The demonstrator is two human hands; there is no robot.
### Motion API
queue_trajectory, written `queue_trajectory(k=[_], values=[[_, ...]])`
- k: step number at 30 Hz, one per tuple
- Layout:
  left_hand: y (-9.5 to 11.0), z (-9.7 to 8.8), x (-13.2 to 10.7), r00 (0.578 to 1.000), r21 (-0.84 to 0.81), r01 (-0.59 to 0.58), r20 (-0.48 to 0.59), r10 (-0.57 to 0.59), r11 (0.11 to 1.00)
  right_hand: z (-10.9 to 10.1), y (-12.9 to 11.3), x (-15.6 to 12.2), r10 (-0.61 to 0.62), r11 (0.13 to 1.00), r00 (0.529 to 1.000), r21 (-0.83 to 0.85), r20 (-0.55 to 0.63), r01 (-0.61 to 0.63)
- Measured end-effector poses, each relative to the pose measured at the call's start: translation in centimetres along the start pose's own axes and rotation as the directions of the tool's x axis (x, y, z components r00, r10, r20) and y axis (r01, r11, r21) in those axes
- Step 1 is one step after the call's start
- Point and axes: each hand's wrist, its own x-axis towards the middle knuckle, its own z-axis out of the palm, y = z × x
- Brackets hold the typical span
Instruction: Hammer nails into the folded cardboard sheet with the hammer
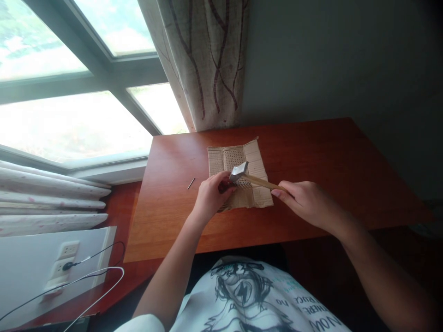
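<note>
My right hand (300, 199) is wrapped round the wooden handle of a hammer (259, 180), whose metal head is over the middle of a cardboard sheet (256, 161). Rows of small holes cover the sheet's centre, and its edges are ragged and creased. My left hand (214, 191) rests at the sheet's left part, fingers curled in a pinch just beside the hammer head. Whatever is between those fingers is hidden by the hand and the hammer head. Left of the sheet, a thin metal rod like a nail or punch (191, 183) lies on the table.
The reddish wooden table (311, 152) stands against a wall, with a window (69, 124) and a patterned curtain (211, 60) at the back left. Below the window, a wall socket (64, 263) has a plug in it, and cables (117, 276) hang near the table's left side.
</note>
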Motion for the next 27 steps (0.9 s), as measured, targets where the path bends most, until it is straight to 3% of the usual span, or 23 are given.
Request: queue_trajectory(k=[16, 27], values=[[0.0, -0.1, 0.1, 1.000, 0.026, 0.004, -0.003, -0.004, 1.000, 0.4, -0.1, 0.0, 0.001, 0.998, 1.000, -0.057, 0.009, -0.001], [-0.6, 0.2, 0.0, 1.000, -0.109, -0.015, 0.009, 0.016, 0.994, 0.0, 1.3, -0.8, 0.040, 0.974, 0.984, 0.227, -0.173, 0.000]])
